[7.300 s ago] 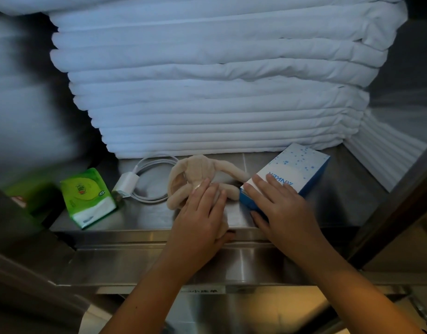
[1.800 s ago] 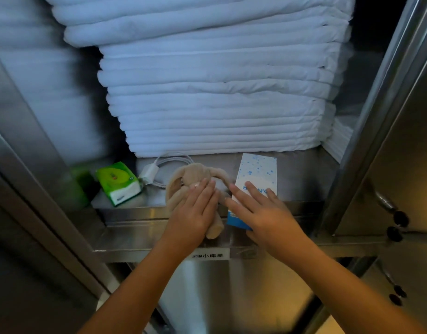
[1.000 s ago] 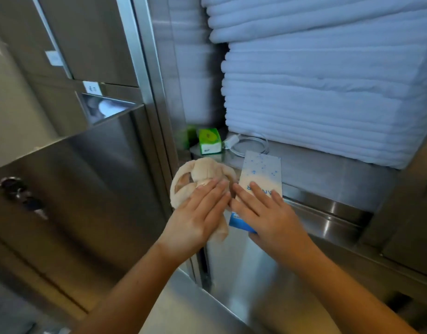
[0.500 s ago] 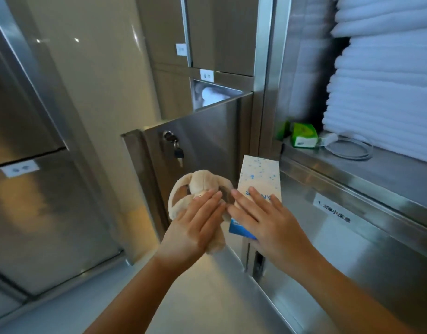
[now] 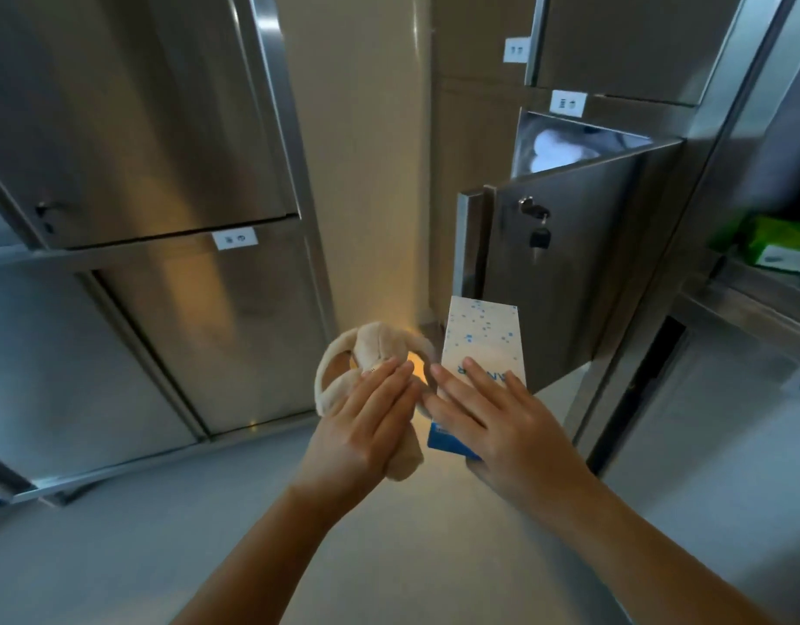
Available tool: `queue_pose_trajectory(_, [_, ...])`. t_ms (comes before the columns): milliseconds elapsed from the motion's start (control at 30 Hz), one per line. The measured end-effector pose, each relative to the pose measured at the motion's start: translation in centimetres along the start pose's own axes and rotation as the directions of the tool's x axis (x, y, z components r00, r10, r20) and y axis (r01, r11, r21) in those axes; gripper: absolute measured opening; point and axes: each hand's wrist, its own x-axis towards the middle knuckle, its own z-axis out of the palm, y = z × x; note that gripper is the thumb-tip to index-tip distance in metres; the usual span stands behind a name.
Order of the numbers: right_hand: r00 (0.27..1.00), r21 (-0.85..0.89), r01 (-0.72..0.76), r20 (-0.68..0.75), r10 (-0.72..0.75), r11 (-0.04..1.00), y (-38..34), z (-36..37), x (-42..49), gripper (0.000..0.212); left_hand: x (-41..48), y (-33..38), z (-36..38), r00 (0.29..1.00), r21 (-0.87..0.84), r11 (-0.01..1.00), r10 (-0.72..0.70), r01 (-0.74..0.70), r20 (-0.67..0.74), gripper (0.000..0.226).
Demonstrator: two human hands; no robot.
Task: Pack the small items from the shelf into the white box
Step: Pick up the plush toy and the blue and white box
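Hidden from view: both thumbs lie beneath what the hands carry. The plush toy's lower end slips behind the left palm, and fingers cover part of the carton's print, so only a few blue letters show.
Left hand: holds a beige plush toy in mid-air, fingers laid nearly straight across it. The toy's looped limbs stick out past the fingertips.
Right hand: holds a blue-and-white carton, fingers spread flat on its top face, the far end pointing away from the person.
Position: toy and carton are side by side above the floor, the two hands' fingertips almost meeting.
Hard to make out: a green pack on the steel shelf at the right edge is blurred and its print is unreadable.
Compartment: above the open door, an upper compartment shows a white rounded mass, too indistinct to name.
Open door: a steel cabinet door stands swung out just beyond the carton, a key hanging from its lock.
Surroundings: closed steel cabinets with small white labels fill the left side.
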Motion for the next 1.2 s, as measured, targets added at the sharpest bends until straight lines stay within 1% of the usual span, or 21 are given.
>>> queue_pose_trajectory(100, [0.999, 0.035, 0.047, -0.023, -0.046, 0.998, -2.6, 0.3, 1.8, 0.08, -2.3, -1.7, -1.6, 1.0, 0.03, 0.999, -0.02, 0.021, -0.019, 0.039])
queue_pose_trajectory(333, [0.986, 0.116, 0.162, -0.062, -0.155, 0.98, -8.0, 2.3, 6.6, 0.079, -7.6, -5.6, -5.6, 0.989, 0.127, 0.981, -0.14, 0.145, -0.048, 0.04])
queue_pose_trajectory(467, [0.974, 0.159, 0.222, -0.084, -0.211, 0.962, -9.8, 3.8, 8.9, 0.076, -9.5, -7.3, -6.8, 0.977, 0.176, 0.961, -0.206, 0.214, -0.064, 0.043])
queue_pose_trajectory(567, [0.962, 0.183, 0.267, -0.114, -0.25, 0.946, -10.6, 5.1, 10.8, 0.074, -10.2, -8.9, -7.0, 0.97, 0.213, 0.946, -0.237, 0.243, -0.054, 0.051])
queue_pose_trajectory(700, [0.946, 0.212, 0.318, -0.14, -0.294, 0.924, -10.9, 7.3, 14.0, 0.075, -10.5, -11.6, -6.7, 0.961, 0.258, 0.926, -0.265, 0.275, -0.075, 0.048])
queue_pose_trajectory(967, [0.905, 0.275, 0.424, -0.177, -0.388, 0.863, -10.4, 12.0, 22.9, 0.081, -9.5, -18.7, -6.3, 0.934, 0.412, 0.84, -0.346, 0.351, -0.091, 0.035])
queue_pose_trajectory(1200, [0.816, 0.324, 0.576, -0.281, -0.505, 0.751, -12.2, 15.5, 30.4, 0.077, -10.6, -23.6, -7.4, 0.877, 0.503, 0.727, -0.454, 0.466, -0.156, 0.033])
